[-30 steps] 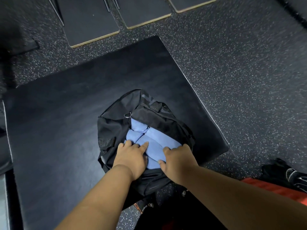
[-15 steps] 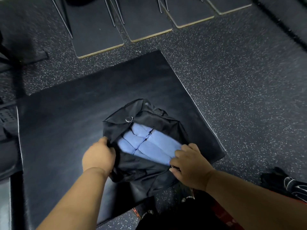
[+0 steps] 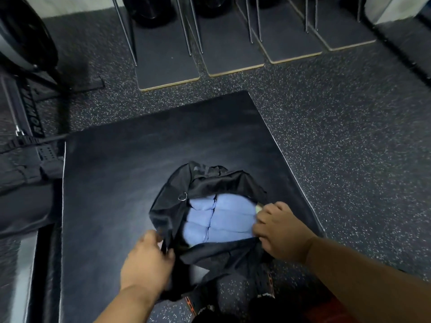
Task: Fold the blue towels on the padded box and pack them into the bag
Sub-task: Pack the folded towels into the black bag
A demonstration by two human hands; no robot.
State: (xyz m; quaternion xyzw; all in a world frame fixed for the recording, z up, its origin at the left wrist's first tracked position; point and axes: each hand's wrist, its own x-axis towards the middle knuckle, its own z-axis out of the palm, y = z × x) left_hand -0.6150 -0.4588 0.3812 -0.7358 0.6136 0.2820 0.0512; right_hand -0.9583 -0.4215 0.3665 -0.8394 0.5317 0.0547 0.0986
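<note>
The speckled floor (image 3: 349, 136) spreads out beyond both hands, with dark flat boards (image 3: 168, 66) lying on it far ahead of them. The padded box (image 3: 140, 171) has its black top under and ahead of the hands. The black bag (image 3: 210, 252) sits on the box's near edge, held between the two hands with its mouth open. The blue towels (image 3: 221, 220) lie folded and packed side by side inside the bag, between the hands. The right hand (image 3: 282, 231) pinches the bag's rim on its side, fingers curled at the edge of the towels. The left hand (image 3: 147, 262), somewhat blurred, grips the bag's fabric on the opposite side. A small metal ring (image 3: 182, 197) hangs on the rim ahead of the left hand.
</note>
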